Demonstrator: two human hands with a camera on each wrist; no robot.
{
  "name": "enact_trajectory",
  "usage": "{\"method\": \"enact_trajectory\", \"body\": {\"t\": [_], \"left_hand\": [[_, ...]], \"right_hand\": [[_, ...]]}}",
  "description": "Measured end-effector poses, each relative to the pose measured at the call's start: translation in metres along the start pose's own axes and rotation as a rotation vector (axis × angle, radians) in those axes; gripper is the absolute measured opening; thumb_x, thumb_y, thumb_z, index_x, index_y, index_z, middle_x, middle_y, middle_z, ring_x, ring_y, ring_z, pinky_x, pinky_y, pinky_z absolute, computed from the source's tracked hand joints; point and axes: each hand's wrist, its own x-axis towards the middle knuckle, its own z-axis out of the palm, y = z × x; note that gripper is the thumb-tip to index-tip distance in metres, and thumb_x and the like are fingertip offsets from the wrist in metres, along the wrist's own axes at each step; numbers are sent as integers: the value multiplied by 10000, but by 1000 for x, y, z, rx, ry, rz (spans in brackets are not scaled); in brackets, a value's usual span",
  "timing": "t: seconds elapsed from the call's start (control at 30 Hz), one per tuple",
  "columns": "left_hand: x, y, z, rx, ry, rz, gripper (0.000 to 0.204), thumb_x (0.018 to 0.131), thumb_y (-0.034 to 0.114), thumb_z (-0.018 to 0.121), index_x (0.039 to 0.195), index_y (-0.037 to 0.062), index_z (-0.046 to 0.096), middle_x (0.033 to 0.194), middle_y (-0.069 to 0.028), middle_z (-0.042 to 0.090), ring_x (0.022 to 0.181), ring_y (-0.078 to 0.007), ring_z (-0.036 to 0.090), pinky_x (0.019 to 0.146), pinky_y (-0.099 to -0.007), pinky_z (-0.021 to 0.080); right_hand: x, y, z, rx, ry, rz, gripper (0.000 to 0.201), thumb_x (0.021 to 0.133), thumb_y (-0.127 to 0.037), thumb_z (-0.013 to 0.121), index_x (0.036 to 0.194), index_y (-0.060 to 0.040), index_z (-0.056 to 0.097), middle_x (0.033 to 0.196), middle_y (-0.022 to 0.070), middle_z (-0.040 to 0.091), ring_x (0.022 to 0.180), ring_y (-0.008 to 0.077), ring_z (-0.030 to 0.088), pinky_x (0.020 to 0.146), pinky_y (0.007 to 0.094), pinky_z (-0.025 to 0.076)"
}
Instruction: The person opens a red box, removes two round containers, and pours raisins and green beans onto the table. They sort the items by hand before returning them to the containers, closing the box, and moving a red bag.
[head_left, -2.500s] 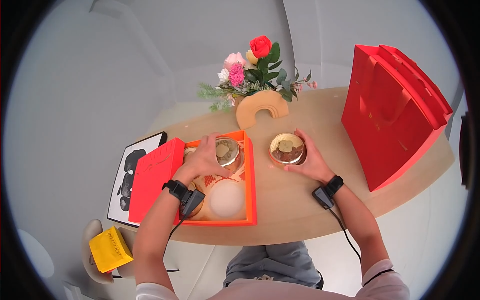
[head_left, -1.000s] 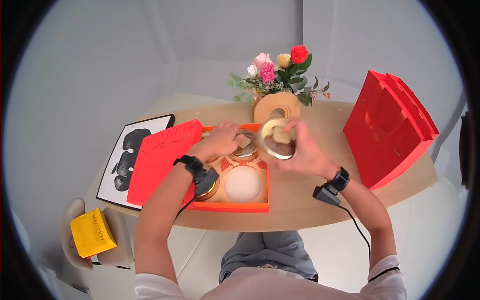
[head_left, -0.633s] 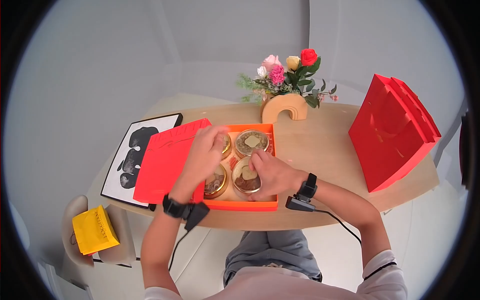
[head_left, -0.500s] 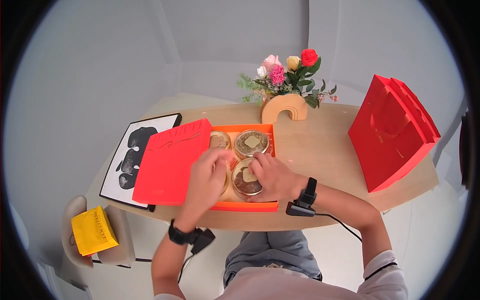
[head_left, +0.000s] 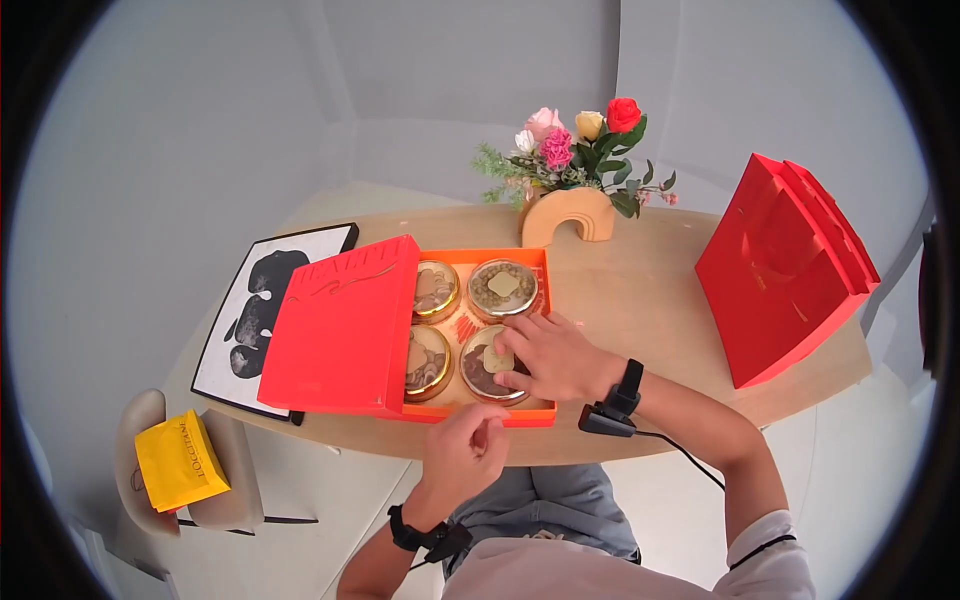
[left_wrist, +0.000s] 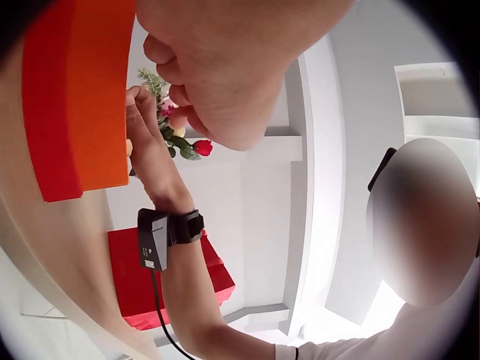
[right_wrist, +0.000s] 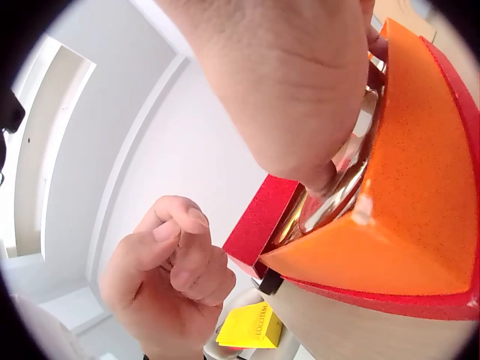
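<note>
An orange-lined box (head_left: 547, 270) holds several round, gold-rimmed jars with clear lids. My right hand (head_left: 560, 358) lies over the front right jar (head_left: 478, 372), thumb and fingertips touching its lid. In the right wrist view, the thumb (right_wrist: 321, 180) presses on the lid inside the orange wall (right_wrist: 420, 172). Just off the box's front edge is my left hand (head_left: 462, 455), its fingers curled and holding nothing; the right wrist view shows that left hand (right_wrist: 171, 274) with thumb against the index finger. A red lid (head_left: 340, 330) leans over the box's left side.
A framed black-and-white picture (head_left: 222, 340) lies under the red lid. Behind the box stands an arched wooden vase (head_left: 560, 210) with flowers (head_left: 557, 150). A tall red bag (head_left: 765, 270) stands at the table's right; a yellow bag (head_left: 182, 462) is on a chair at lower left.
The right hand has brought a jar from the table into the box's front right place and loosened around it. The left hand has withdrawn from the box towards the body, its fingers curling.
</note>
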Motion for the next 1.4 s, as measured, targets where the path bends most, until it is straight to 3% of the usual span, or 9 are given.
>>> {"method": "enact_trajectory", "body": {"t": [0.07, 0.27, 0.43, 0.5, 0.6, 0.77, 0.93, 1.3, 1.4], "left_hand": [[-16, -8, -4, -45, 6, -64, 58, 953, 53, 668, 986, 51, 716, 630, -18, 544, 530, -92, 472, 505, -273, 373], [-55, -52, -70, -377, 693, -325, 150, 1007, 144, 633, 896, 70, 702, 620, 69, 413, 502, -47, 299, 484, -233, 215], [-52, -86, -165, -498, 1113, -621, 473, 934, 477, 738, 1142, 88, 567, 991, -16, 517, 788, -131, 543, 650, -276, 399], [-44, -93, -183, -491, 1104, -667, 644, 891, 551, 759, 1261, 102, 481, 1118, -52, 496, 917, -180, 568, 718, -302, 426], [-31, -104, -194, -497, 1010, -737, 1019, 831, 620, 815, 1515, 129, 240, 1384, -170, 430, 1113, -324, 620, 825, -362, 510], [-4, -111, -189, -646, 1060, -612, 1109, 846, 321, 891, 1617, 124, 118, 1521, -273, 375, 1276, -444, 572, 1009, -541, 566], [-10, -139, -204, -617, 861, -607, 1000, 857, 169, 870, 1581, 60, 189, 1456, -250, 472, 1250, -442, 607, 988, -550, 597], [7, -76, -152, -585, 624, -618, 733, 873, 55, 815, 1418, -11, 329, 1316, -246, 587, 1028, -374, 727, 865, -497, 665], [14, -68, -129, -596, 778, -699, 722, 878, 57, 812, 1419, 1, 337, 1305, -225, 607, 1025, -363, 728, 858, -490, 665]], "right_hand": [[-1, -3, 2, -149, 95, -38, 444, 981, -523, 653, 1153, -119, 590, 1219, 110, 595, 1233, 323, 537, 1010, 450, 418], [-7, -11, -10, -158, 166, 54, 570, 948, -516, 705, 1321, -107, 571, 1370, 190, 525, 1292, 365, 491, 1058, 481, 405], [-20, 18, 3, 169, 393, 247, 817, 978, -482, 695, 1524, 27, 363, 1519, 312, 391, 1432, 439, 386, 1207, 512, 316], [-29, 29, 8, 443, 360, 429, 959, 1023, -483, 642, 1575, 154, 184, 1617, 357, 285, 1547, 436, 269, 1285, 489, 226], [-44, 34, 27, 543, 316, 441, 950, 1026, -481, 633, 1597, 129, 179, 1639, 333, 291, 1560, 446, 249, 1283, 487, 228], [-49, 29, 41, 764, 300, 379, 885, 1055, -420, 604, 1617, 105, 166, 1635, 322, 329, 1546, 401, 322, 1274, 444, 256], [-45, 18, 40, 933, 361, 256, 765, 1088, -320, 553, 1625, 85, 187, 1627, 301, 363, 1528, 365, 371, 1256, 405, 292], [-46, 27, 60, 848, 414, 285, 726, 1091, -284, 533, 1626, 80, 203, 1623, 316, 355, 1526, 380, 369, 1247, 415, 305], [-47, 30, 61, 830, 384, 296, 714, 1093, -273, 525, 1625, 79, 205, 1623, 320, 354, 1528, 388, 366, 1248, 414, 304]]}}
